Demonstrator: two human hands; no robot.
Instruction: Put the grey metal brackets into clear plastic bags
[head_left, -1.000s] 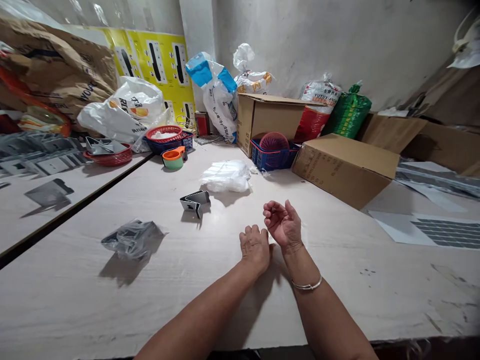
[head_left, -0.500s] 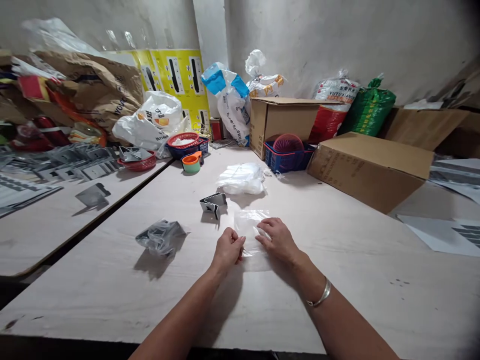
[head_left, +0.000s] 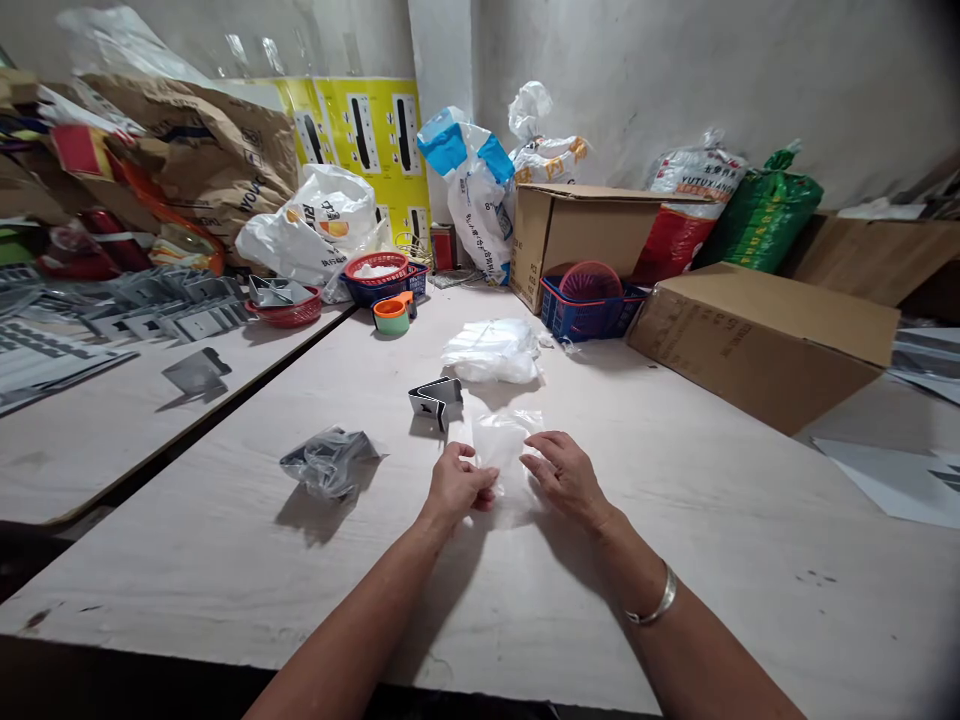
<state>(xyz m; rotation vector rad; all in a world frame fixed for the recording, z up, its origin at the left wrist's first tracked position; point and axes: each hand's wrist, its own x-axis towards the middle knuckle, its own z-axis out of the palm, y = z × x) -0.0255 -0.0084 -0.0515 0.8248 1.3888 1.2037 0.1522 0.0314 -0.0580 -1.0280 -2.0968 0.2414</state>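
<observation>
Clear bag (head_left: 510,440): thin plastic film, glossy, wrinkled. Bag pile (head_left: 491,350): similar film, milky w/ soft sheen. Grey folded pc (head_left: 426,407): smooth, matt-ish; metal or plastic, can't tell. Bench (head_left: 750,520): pale wood-look top, smooth, low sheen. Bangle (head_left: 663,600): shiny silvery metal. Lg box (head_left: 757,320): matt brown cardbd. Green sack (head_left: 765,215): glossy plastic. Wall (head_left: 675,70): matt, slightly rough.

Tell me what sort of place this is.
Probably a small packing workshop: a clear plastic bag is being handled on a long worktable, with many gray folded pieces and cardboard boxes around.
</observation>
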